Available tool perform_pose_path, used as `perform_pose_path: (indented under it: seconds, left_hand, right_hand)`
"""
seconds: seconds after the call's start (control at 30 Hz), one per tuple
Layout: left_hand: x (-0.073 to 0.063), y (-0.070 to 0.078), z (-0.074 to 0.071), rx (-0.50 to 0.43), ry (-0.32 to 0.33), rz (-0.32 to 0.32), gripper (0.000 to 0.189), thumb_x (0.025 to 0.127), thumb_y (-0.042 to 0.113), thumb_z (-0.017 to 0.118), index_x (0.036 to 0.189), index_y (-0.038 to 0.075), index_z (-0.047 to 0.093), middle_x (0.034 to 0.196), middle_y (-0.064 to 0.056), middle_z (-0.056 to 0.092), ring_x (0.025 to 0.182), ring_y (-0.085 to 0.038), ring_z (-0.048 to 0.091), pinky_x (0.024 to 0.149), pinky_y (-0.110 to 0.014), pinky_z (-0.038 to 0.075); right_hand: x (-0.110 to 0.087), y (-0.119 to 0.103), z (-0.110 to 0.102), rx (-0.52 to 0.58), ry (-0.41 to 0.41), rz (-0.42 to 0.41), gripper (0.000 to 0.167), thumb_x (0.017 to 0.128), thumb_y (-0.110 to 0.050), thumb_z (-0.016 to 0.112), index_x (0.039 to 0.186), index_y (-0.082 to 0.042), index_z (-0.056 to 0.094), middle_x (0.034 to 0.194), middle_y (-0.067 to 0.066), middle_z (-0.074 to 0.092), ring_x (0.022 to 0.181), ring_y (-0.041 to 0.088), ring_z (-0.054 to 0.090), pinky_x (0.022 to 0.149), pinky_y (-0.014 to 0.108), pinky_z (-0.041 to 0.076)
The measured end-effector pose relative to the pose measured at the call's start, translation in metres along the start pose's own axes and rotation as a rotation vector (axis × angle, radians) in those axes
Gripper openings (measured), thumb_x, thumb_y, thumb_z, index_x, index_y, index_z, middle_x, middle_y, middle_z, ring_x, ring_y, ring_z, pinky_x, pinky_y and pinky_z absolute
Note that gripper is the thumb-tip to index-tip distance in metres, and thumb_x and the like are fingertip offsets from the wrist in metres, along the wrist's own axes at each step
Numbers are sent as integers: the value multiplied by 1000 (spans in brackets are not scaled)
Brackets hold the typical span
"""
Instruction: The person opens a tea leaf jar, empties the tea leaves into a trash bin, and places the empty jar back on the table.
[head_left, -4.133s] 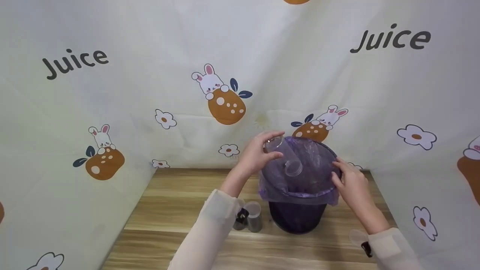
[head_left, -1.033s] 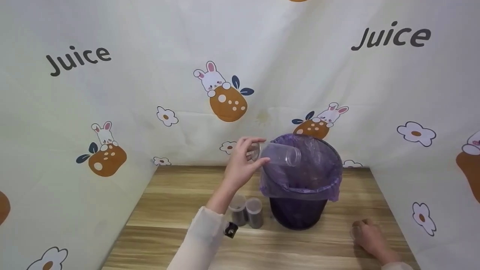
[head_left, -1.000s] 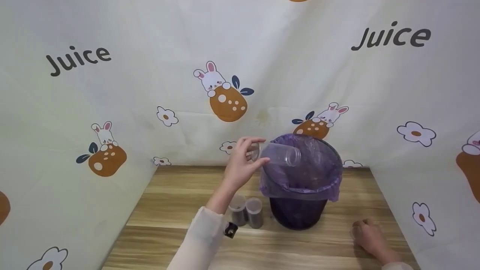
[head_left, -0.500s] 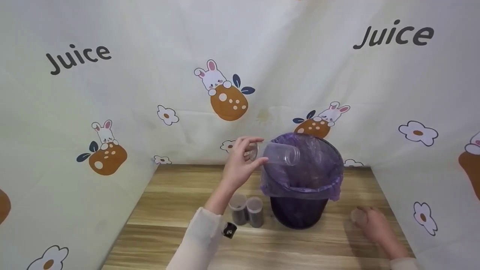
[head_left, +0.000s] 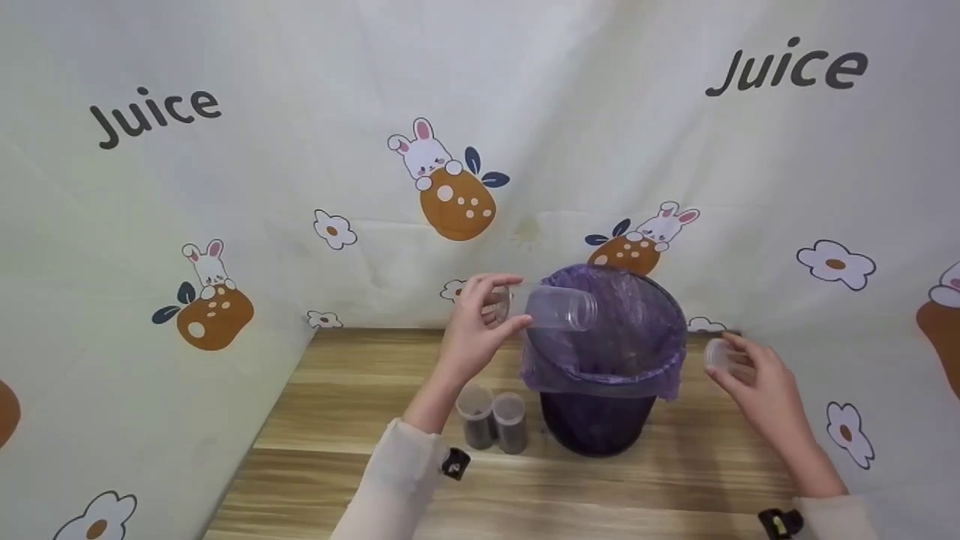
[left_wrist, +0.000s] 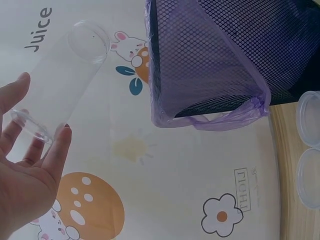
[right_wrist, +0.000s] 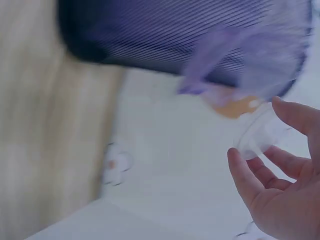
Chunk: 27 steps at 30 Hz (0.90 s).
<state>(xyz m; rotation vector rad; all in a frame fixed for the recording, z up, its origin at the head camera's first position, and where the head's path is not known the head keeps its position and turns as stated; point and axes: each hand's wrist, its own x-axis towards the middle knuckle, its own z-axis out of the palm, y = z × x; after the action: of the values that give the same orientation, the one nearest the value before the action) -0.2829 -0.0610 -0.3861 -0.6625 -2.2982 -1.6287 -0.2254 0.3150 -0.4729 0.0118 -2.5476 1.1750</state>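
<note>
My left hand (head_left: 478, 326) grips a clear plastic jar (head_left: 559, 307) near its base. The jar lies on its side in the air, its open mouth over the left part of the bin's rim; it looks empty in the left wrist view. A round clear lid (head_left: 718, 355) is pinched between the thumb and fingers of my right hand (head_left: 761, 379), raised to the right of the bin. Between the hands stands a black mesh trash bin (head_left: 598, 424) lined with a purple plastic bag (head_left: 630, 322). In the right wrist view the lid (right_wrist: 257, 132) is partly blurred.
Two lidded clear jars (head_left: 476, 420) with dark contents stand side by side on the wood-grain table (head_left: 360, 405), left of the bin. Printed cloth (head_left: 360, 150) with rabbits and flowers walls in the back and both sides.
My right hand has left the bin rim, gone down to the table, picked up the lid and lifted it beside the bin. The left hand has tipped the jar from slanted to nearly level.
</note>
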Motion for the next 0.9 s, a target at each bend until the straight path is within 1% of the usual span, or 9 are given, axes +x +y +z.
perform_pose_path:
  seconds: [0.1, 0.13, 0.2, 0.3, 0.37, 0.5, 0.63, 0.77, 0.9]
  left_hand:
    - [-1, 1, 0, -13, -1, -2, 49, 82, 24, 81, 126, 13, 63, 125, -14, 53, 109, -26, 61, 93, -40, 59]
    - [-1, 1, -1, -17, -2, -2, 49, 82, 24, 81, 126, 13, 63, 125, -15, 53, 110, -26, 61, 93, -39, 59]
    - [-1, 2, -1, -25, -5, -3, 49, 82, 23, 80, 126, 12, 63, 126, -16, 52, 110, -26, 61, 93, -39, 58]
    - [-3, 4, -1, -38, -10, -1, 49, 83, 22, 80, 127, 11, 63, 126, -18, 51, 111, -27, 61, 94, -42, 58]
    - [-4, 5, 0, -50, -14, 2, 49, 83, 21, 80, 127, 10, 62, 124, -16, 51, 110, -27, 62, 94, -45, 58]
    - [-7, 7, 1, -94, -19, -7, 49, 83, 18, 80, 127, 10, 62, 123, -15, 51, 110, -26, 63, 95, -47, 58]
    - [-13, 8, 4, -163, -31, -21, 48, 84, 12, 79, 128, 8, 61, 128, -17, 50, 114, -32, 63, 93, -39, 59]
    - [-18, 8, 7, -227, -46, -26, 48, 84, 4, 77, 128, 1, 59, 129, -20, 50, 116, -39, 62, 90, -33, 59]
    - [-24, 7, 10, -272, -56, -29, 50, 83, 3, 77, 128, -2, 57, 129, -20, 50, 116, -37, 63, 90, -31, 59]
  right_hand:
    - [0, -21, -1, 45, 33, -48, 57, 93, -18, 71, 140, 6, 49, 130, 27, 52, 120, 41, 55, 84, -5, 40]
    - [0, -27, -1, 51, 44, -66, 57, 92, -17, 71, 140, 5, 50, 131, 26, 53, 119, 36, 56, 84, -6, 39]
    - [0, -39, 0, 68, 64, -102, 56, 90, -14, 73, 139, 4, 52, 130, 25, 55, 117, 18, 57, 85, -5, 39]
    - [-1, -54, 3, 108, 76, -146, 55, 88, -9, 75, 137, 2, 54, 130, 23, 56, 110, -6, 53, 87, -3, 42]
    - [-2, -63, 5, 143, 71, -168, 55, 86, -6, 76, 136, 2, 55, 128, 22, 57, 107, -15, 50, 88, -1, 44]
    - [-5, -77, 11, 164, 38, -194, 55, 87, -8, 75, 138, -1, 55, 128, 18, 57, 108, -15, 50, 89, 1, 46]
    - [-8, -87, 20, 179, 4, -233, 56, 86, -8, 76, 138, -5, 56, 128, 14, 59, 110, -11, 53, 90, 4, 49]
    - [-10, -93, 28, 238, -15, -286, 56, 83, -2, 77, 136, -4, 57, 128, 13, 60, 110, -8, 57, 89, 11, 54]
    - [-10, -97, 35, 284, -18, -329, 58, 81, 3, 77, 135, -4, 58, 131, 14, 60, 112, -7, 59, 90, 15, 55]
